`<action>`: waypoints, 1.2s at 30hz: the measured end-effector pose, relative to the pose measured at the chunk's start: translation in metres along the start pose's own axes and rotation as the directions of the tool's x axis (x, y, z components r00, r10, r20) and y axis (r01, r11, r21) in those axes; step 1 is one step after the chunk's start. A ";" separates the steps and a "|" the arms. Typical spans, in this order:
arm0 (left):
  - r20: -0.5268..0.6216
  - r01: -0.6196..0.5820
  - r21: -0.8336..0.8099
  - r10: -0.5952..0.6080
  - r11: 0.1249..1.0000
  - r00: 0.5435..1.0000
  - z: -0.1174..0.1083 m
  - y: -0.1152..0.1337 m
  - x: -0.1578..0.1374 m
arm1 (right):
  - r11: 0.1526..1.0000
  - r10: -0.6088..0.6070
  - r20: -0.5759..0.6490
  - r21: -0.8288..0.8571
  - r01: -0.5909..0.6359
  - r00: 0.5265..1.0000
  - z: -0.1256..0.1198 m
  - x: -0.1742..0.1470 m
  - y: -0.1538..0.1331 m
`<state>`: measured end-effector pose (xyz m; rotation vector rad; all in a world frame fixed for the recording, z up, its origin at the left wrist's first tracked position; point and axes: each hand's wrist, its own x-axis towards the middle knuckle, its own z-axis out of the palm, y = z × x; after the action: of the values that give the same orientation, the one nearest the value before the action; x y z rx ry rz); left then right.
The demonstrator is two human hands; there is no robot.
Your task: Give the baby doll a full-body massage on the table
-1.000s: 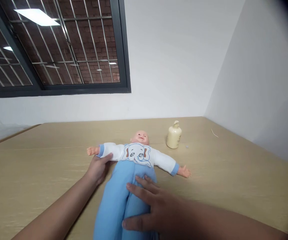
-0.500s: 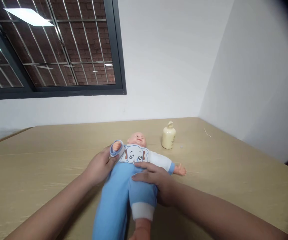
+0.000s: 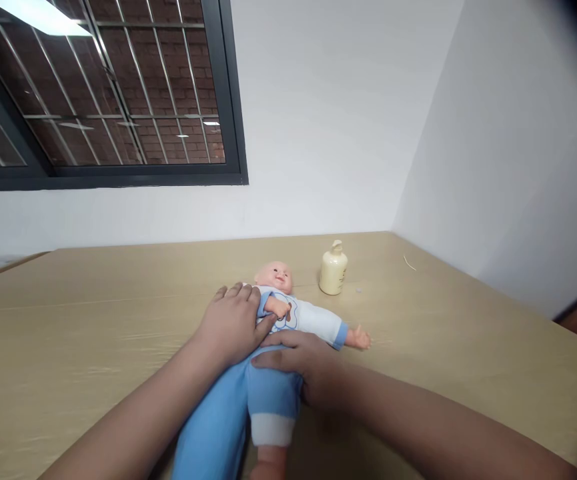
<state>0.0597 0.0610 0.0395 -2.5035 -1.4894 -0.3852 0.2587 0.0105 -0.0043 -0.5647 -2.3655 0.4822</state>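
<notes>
A baby doll [image 3: 313, 321] in a white and light-blue suit with an animal face on its chest lies on its back, head away from me. My left hand [image 3: 235, 323] is wrapped over the doll's upper arm and side, its thumb on the belly. That doll arm is bent across the chest, partly covering the printed face. My right hand [image 3: 301, 363] grips the doll at the hip and upper thigh, with the thumb side hidden. One doll leg is fully clothed; the other shows a bare foot below a white cuff.
A cream pump bottle [image 3: 333, 270] stands upright beyond the doll, to the right of its head. Near it lie a small pale speck and a thin string [image 3: 409, 263]. The tan tabletop [image 3: 448, 320] meets white walls, with a barred window [image 3: 133, 87] at upper left.
My left hand has moved from the doll's raised hand and cuff to over its arm. That doll arm now lies across the chest. My right hand keeps its hold.
</notes>
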 end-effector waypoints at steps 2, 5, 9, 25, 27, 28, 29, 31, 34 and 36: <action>-0.002 -0.020 -0.060 0.020 0.998 1.000 0.002 -0.003 0.001 | 1.000 -0.004 -0.015 -0.011 0.004 1.000 0.002 -0.001 0.000; -0.029 0.006 -0.166 -0.011 0.986 1.000 0.003 -0.006 0.001 | 1.000 0.008 -0.060 -0.026 -0.009 0.998 0.004 -0.003 0.002; -0.058 0.101 -0.489 -0.148 0.866 0.987 0.008 -0.014 0.001 | 0.998 -0.040 -0.064 -0.042 0.037 0.997 0.006 -0.006 0.000; 0.163 0.416 -0.906 -0.840 0.081 0.517 0.063 -0.055 0.013 | 0.936 -0.131 0.265 -0.284 0.207 0.955 0.007 -0.014 -0.037; 0.104 0.452 -0.873 -0.837 0.182 0.537 0.058 -0.056 0.012 | 0.932 -0.135 0.255 -0.295 0.210 0.958 0.008 -0.013 -0.036; 0.070 0.467 -0.850 -0.827 0.243 0.557 0.055 -0.055 0.012 | 0.931 -0.138 0.239 -0.300 0.208 0.961 0.010 -0.013 -0.034; 0.031 0.487 -0.810 -0.807 0.325 0.590 0.052 -0.054 0.012 | 0.932 -0.137 0.211 -0.304 0.198 0.968 0.011 -0.013 -0.031; -0.061 0.513 -0.656 -0.716 0.554 0.696 0.046 -0.049 0.012 | 0.946 -0.124 0.120 -0.286 0.153 0.985 0.013 -0.014 -0.022; -0.114 0.394 -0.265 -0.434 0.880 0.894 0.039 -0.040 0.012 | 0.986 -0.051 -0.066 -0.160 0.040 0.997 0.011 -0.014 -0.009; -0.084 0.241 -0.061 -0.245 0.969 0.966 0.036 -0.036 0.014 | 0.998 0.030 -0.179 -0.052 -0.040 0.983 0.008 -0.013 0.000</action>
<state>0.0384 0.1004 0.0110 -2.3092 -1.7754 -0.5751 0.2622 0.0022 -0.0165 -0.6488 -2.2064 0.3665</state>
